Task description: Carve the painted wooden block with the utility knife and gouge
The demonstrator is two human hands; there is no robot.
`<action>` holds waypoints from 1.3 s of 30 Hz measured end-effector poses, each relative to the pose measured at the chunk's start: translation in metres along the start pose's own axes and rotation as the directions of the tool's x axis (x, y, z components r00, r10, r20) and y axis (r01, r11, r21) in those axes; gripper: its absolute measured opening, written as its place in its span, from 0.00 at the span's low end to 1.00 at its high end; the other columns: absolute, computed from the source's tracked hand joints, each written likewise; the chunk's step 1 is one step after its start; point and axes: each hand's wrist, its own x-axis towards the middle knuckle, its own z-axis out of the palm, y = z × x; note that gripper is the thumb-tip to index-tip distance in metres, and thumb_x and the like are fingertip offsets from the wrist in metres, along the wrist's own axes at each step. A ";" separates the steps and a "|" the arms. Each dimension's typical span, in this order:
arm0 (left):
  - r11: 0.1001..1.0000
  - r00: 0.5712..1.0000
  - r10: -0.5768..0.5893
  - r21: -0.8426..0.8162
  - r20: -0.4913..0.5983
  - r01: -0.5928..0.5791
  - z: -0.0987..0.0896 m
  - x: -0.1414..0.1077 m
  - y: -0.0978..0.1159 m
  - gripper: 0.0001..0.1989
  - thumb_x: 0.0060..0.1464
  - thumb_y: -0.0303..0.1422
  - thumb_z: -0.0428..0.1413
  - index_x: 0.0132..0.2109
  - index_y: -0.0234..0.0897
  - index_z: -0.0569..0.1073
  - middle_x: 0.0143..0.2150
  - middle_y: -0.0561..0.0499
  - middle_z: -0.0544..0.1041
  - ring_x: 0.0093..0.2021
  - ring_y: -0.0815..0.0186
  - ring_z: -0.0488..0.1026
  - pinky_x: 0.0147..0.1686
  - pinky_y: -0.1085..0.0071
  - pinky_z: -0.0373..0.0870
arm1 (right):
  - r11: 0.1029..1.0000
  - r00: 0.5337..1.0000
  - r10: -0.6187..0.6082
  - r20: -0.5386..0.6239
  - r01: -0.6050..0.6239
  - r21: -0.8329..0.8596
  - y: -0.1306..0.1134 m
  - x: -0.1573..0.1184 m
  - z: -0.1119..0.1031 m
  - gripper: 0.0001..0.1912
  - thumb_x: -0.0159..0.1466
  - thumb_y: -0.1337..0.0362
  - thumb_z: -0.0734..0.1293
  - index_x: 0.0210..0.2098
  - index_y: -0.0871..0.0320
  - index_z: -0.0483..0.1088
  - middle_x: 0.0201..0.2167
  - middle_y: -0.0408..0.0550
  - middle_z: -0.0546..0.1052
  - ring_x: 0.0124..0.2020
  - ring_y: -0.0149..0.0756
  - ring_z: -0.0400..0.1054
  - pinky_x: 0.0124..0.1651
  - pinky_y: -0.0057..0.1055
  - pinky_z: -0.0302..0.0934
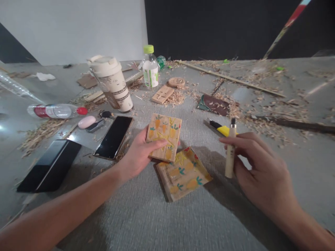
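A small wooden block (164, 134) painted with orange and yellow fruit shapes is held up by my left hand (141, 150), thumb across its face. Below it on the grey cloth lies a second painted block (184, 174), turned at an angle and partly overlapped by the first in view. My right hand (258, 167) pinches a short pale wooden-handled tool (230, 153) upright, its dark tip at the top. Just behind that tool rests a yellow and black cutter (220, 128), partly hidden.
Left: a phone (113, 137), a black folded device (49, 165), a red-capped bottle (57, 111) and a tall cup (112, 83). Behind: a green-capped bottle (150, 68), carved wood pieces (162, 94), a dark red pouch (214, 104), scattered shavings and a long stick (230, 78).
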 end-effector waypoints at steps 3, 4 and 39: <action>1.000 0.999 -0.002 0.013 -0.050 0.003 0.003 -0.002 -0.001 0.23 0.56 0.32 0.72 0.57 0.38 0.76 0.50 0.43 0.88 0.49 0.49 0.87 0.48 0.57 0.85 | 1.000 1.000 -0.023 -0.014 0.023 0.003 -0.005 0.000 -0.001 0.18 0.70 0.67 0.71 0.57 0.45 0.71 0.43 0.47 0.73 0.38 0.41 0.72 0.39 0.39 0.68; 1.000 0.998 -0.007 0.011 -0.062 0.008 0.004 -0.004 -0.001 0.23 0.57 0.33 0.71 0.57 0.37 0.76 0.51 0.43 0.87 0.51 0.49 0.87 0.50 0.56 0.85 | 0.999 0.999 -0.035 -0.009 0.035 0.010 -0.006 0.000 -0.002 0.18 0.70 0.65 0.72 0.57 0.45 0.70 0.41 0.46 0.73 0.38 0.42 0.71 0.39 0.39 0.68; 0.990 0.996 -0.026 0.139 0.081 0.015 0.011 -0.023 -0.015 0.41 0.60 0.28 0.65 0.75 0.55 0.59 0.75 0.50 0.72 0.73 0.47 0.71 0.72 0.52 0.69 | 0.947 0.947 -0.218 0.237 0.147 0.286 -0.046 -0.007 -0.008 0.15 0.74 0.74 0.64 0.56 0.54 0.70 0.37 0.43 0.80 0.33 0.30 0.73 0.36 0.30 0.68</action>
